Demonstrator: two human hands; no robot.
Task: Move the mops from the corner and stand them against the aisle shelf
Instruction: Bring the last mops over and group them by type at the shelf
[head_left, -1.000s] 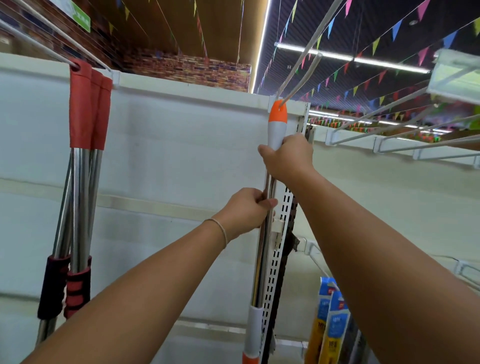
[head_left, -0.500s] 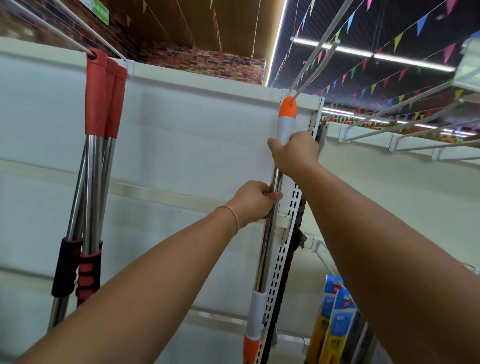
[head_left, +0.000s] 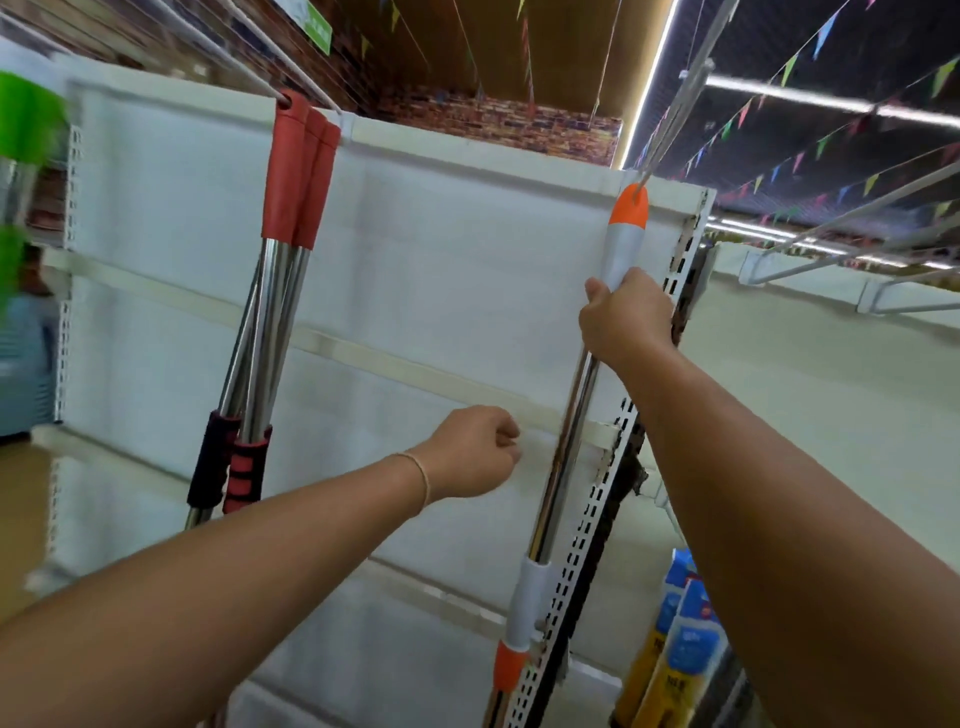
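A mop with a steel pole (head_left: 569, 426) and an orange-tipped grey handle stands upright against the right edge of the white shelf end panel (head_left: 441, 270). My right hand (head_left: 626, 317) grips it just below the grey handle. My left hand (head_left: 475, 452) is off the pole, a little to its left, fingers curled on nothing. Three more mops with red top grips (head_left: 296, 176) and steel poles lean together against the panel's left half; their heads are out of view.
A perforated shelf upright (head_left: 592, 525) runs down right beside the held pole. Blue and yellow boxes (head_left: 675, 639) stand at lower right. Wire rails (head_left: 852, 208) jut out overhead. A green object (head_left: 26, 119) and a person in a striped shirt (head_left: 23, 358) are at far left.
My left hand has let go of the steel pole and drawn back to the left. My right hand keeps its grip. The view has swung left.
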